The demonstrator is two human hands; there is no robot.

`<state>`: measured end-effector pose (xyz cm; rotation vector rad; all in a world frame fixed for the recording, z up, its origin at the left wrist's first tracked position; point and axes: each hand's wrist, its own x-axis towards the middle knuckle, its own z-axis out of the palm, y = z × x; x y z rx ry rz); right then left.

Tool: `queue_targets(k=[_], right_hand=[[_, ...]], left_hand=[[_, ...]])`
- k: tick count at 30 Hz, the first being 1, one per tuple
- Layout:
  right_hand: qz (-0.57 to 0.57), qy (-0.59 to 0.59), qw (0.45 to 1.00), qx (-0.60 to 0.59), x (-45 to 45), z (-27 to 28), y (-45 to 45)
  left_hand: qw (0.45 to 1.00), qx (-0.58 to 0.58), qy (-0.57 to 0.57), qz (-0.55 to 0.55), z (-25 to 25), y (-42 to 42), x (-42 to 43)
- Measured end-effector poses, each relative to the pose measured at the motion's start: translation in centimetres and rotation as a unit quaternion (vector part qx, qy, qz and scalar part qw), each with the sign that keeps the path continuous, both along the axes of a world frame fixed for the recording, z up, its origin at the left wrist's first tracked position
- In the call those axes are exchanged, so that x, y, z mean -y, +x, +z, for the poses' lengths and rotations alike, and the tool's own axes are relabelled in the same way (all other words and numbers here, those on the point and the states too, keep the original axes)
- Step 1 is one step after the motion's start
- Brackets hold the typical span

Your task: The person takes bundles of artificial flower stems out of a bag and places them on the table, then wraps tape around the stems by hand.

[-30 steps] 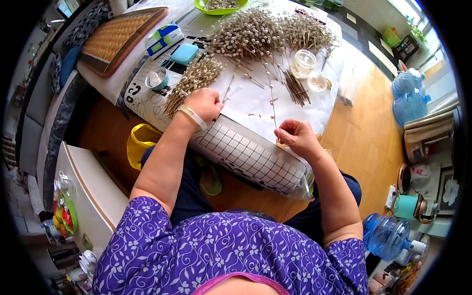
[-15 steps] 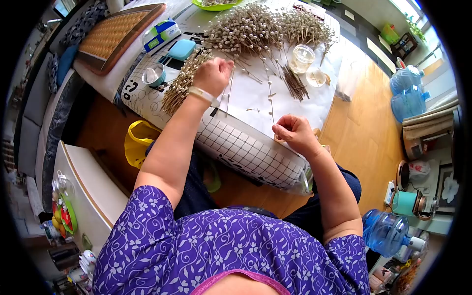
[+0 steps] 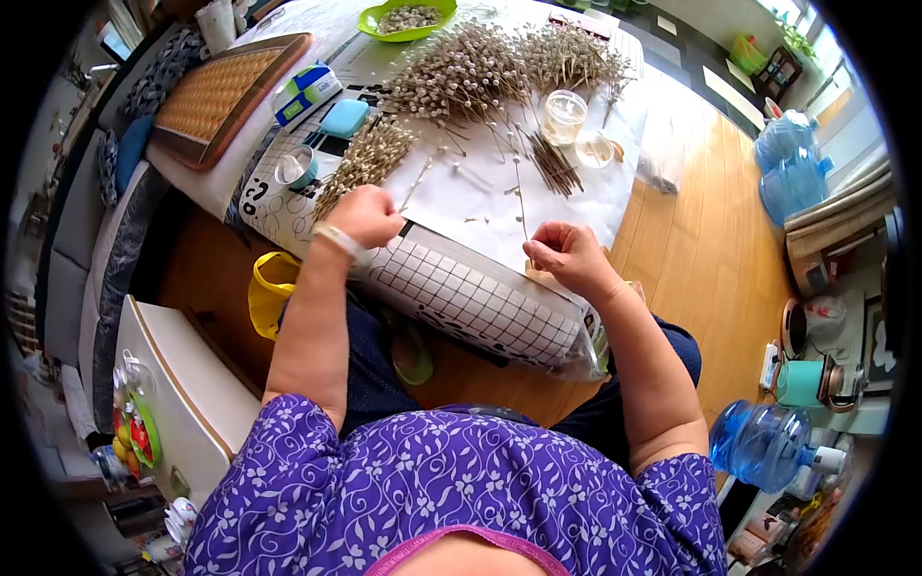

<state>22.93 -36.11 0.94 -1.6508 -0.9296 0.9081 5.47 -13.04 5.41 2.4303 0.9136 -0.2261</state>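
Note:
My right hand [image 3: 570, 257] is pinched on a thin dried stem with pale buds [image 3: 521, 197], which points up and away over the white sheet. My left hand [image 3: 370, 217] is closed at the table's near edge, beside a bundle of dried budded stems [image 3: 370, 158]. Another short budded stem [image 3: 417, 182] reaches to its fingertips; whether the fingers grip it I cannot tell. Beyond the hands lies a big heap of dried budded stems [image 3: 461, 72]. A bunch of bare cut sticks [image 3: 554, 165] is to its right, near a clear round tub [image 3: 564, 117].
A round lid [image 3: 594, 149] lies by the tub. On the left are a small cup [image 3: 296, 167], a blue box [image 3: 344, 118] and a tissue pack [image 3: 306, 93]. A green bowl [image 3: 407, 32] of buds stands at the back. A yellow bag [image 3: 271, 293] hangs below the table edge.
My left hand has moved down and left, toward the table's near edge. My right hand stays in about the same place with its stem. The view has shifted slightly.

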Motion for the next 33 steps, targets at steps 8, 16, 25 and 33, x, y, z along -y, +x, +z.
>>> queue_targets(k=[8, 16, 25, 33], right_hand=[[-0.004, 0.014, 1.0, -0.004, -0.8, -0.3, -0.5], [0.001, 0.021, 1.0, -0.017, -0.9, -0.9, -0.2], [-0.04, 0.028, 0.997, 0.055, -0.9, -0.8, -0.4], [0.04, -0.064, 0.949, 0.307, -1.4, -0.4, -1.0]], left_hand=[[0.952, 0.306, -0.006, 0.025, -2.6, 2.6, -1.2], [0.965, 0.161, -0.204, 0.027, 1.4, -1.2, -0.5], [0.898, 0.251, -0.356, 0.055, 1.0, -1.7, -1.8], [0.782, 0.456, -0.398, 0.151, 0.2, -2.7, -4.6]])
